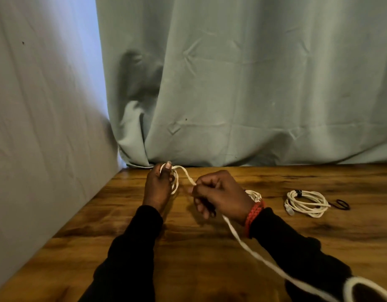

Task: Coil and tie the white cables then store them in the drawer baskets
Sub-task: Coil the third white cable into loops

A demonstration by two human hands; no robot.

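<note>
My left hand [158, 185] grips a small coil of white cable [175, 182], thumb pointing up over its loops. From that coil one strand arcs right into my right hand [218, 192], which pinches it. The loose length of the same white cable [249, 251] runs from under my right hand toward the lower right corner and curls there. A second white coil [254, 195] lies on the table just behind my right wrist, partly hidden. A third coiled cable [305, 202], bound with a black tie, rests further right on the wooden table [210, 258].
A black loop-shaped object [340, 204] lies beside the bound coil; what it is I cannot tell. A green curtain [242, 83] hangs along the table's far edge and a grey sheet [46, 127] closes off the left side. No drawer or basket shows.
</note>
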